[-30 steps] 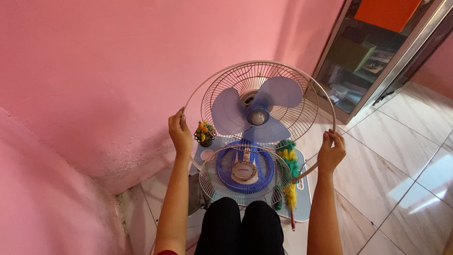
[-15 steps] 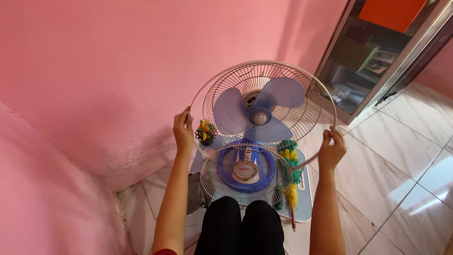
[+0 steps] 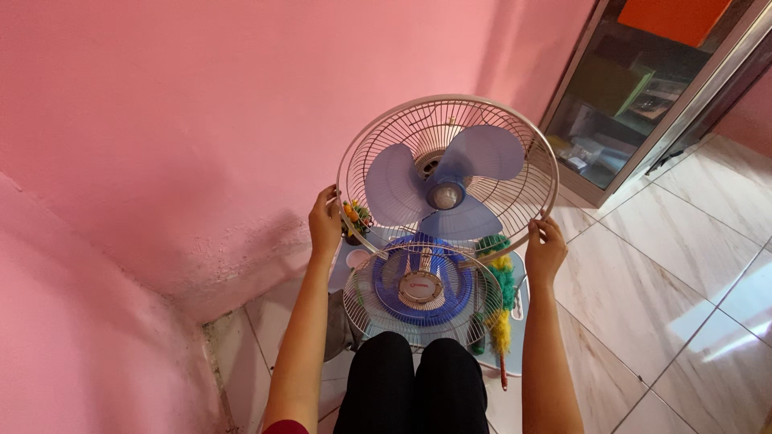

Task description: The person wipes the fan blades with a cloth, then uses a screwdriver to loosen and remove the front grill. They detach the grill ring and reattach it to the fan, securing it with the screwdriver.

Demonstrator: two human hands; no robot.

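Closest to me, over my knees, the loose round white wire front guard with a blue centre ring [image 3: 420, 291] leans against the fan. Just past it, my left hand [image 3: 326, 223] and right hand [image 3: 545, 249] are each clenched on opposite sides of the round white wire rear cage [image 3: 448, 173] around the pale blue three-blade plastic propeller [image 3: 445, 189], arms stretched forward. Feels like a light, springy rim, so I'd grip the outer ring, not the thin wires.
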